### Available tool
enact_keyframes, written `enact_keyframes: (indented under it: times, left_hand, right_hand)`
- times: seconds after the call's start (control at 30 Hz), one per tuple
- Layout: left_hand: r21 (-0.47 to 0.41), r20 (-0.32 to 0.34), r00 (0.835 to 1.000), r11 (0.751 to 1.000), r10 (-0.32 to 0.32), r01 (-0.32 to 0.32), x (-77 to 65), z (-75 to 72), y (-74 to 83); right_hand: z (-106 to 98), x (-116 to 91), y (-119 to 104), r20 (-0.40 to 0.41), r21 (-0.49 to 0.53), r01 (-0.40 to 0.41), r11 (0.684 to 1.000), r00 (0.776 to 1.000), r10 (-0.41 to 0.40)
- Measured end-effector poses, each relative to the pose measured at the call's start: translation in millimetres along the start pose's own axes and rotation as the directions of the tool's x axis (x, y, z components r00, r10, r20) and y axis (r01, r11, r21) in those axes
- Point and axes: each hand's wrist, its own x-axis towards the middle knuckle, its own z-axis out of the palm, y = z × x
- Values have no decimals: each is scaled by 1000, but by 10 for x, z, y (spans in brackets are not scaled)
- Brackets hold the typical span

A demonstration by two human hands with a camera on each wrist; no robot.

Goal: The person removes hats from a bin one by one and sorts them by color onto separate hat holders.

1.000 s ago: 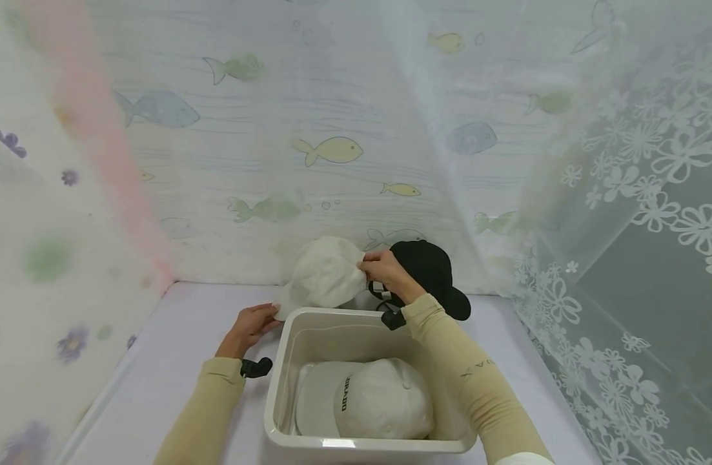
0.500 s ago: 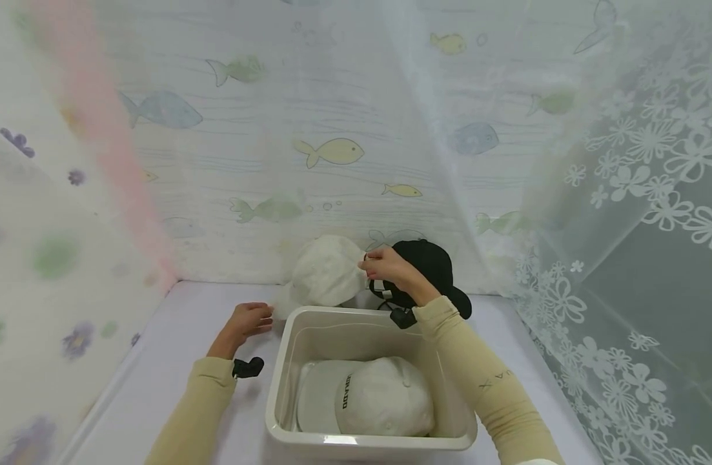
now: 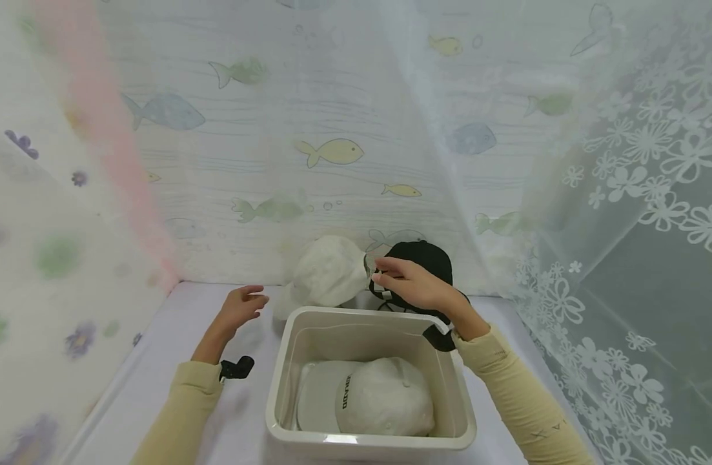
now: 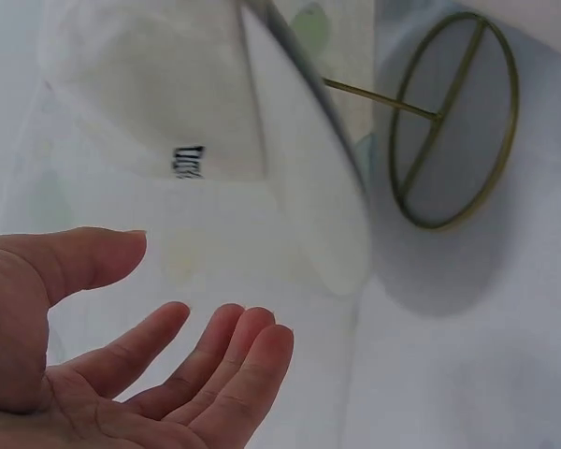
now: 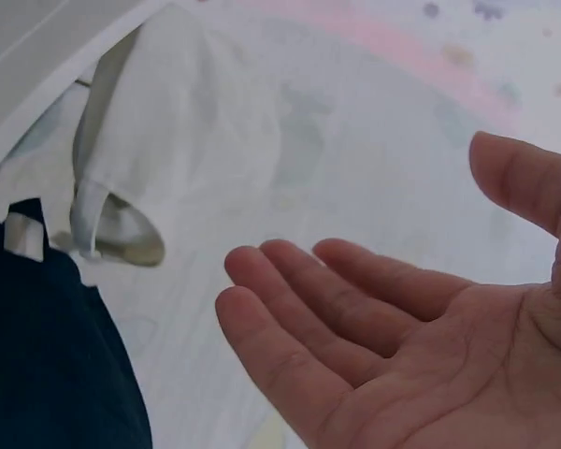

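Note:
A white cap (image 3: 328, 271) sits on a stand behind the bin, its brim pointing left. The left wrist view shows dark lettering on this white cap (image 4: 150, 94) and the brass ring base (image 4: 437, 117) of the stand below. My left hand (image 3: 243, 309) hovers left of the brim, fingers relaxed and apart from it. My right hand (image 3: 410, 282) is off the cap's back edge, in front of a black cap (image 3: 422, 258), and holds nothing. In the right wrist view its palm (image 5: 449, 365) is bare and the fingers are extended.
A cream plastic bin (image 3: 277, 381) stands in front of both hands. Inside it lies a light cap (image 3: 385, 400) with dark letters on its front. A fish-print curtain (image 3: 332, 97) hangs behind the white-covered table (image 3: 210, 300), and a sheer flowered curtain (image 3: 640, 258) at the right.
Both hands have let go of the white cap on the stand. The left hand has drawn back to the left, the right hand to the right, over the black cap in view.

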Motion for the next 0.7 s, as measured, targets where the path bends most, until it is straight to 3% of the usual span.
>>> enact_keyframes:
  times: [0.2, 0.3, 0.53, 0.7]
  left_hand:
    - [41, 16, 995, 994, 97, -98, -285, -4, 273]
    - [72, 22, 987, 984, 159, -160, -356, -17, 417]
    - [158, 63, 957, 944, 282, -288, -570, -20, 822]
    - [147, 132, 934, 925, 333, -350, -728, 60, 1170]
  right_hand:
    - [76, -498, -37, -43, -35, 63, 997, 997, -64]
    - [137, -701, -5, -74, -78, 79, 994, 994, -85]
    - [335, -1166, 225, -94, -149, 146, 978, 982, -161]
    - [509, -1470, 429, -105, -271, 175, 947, 972, -210]
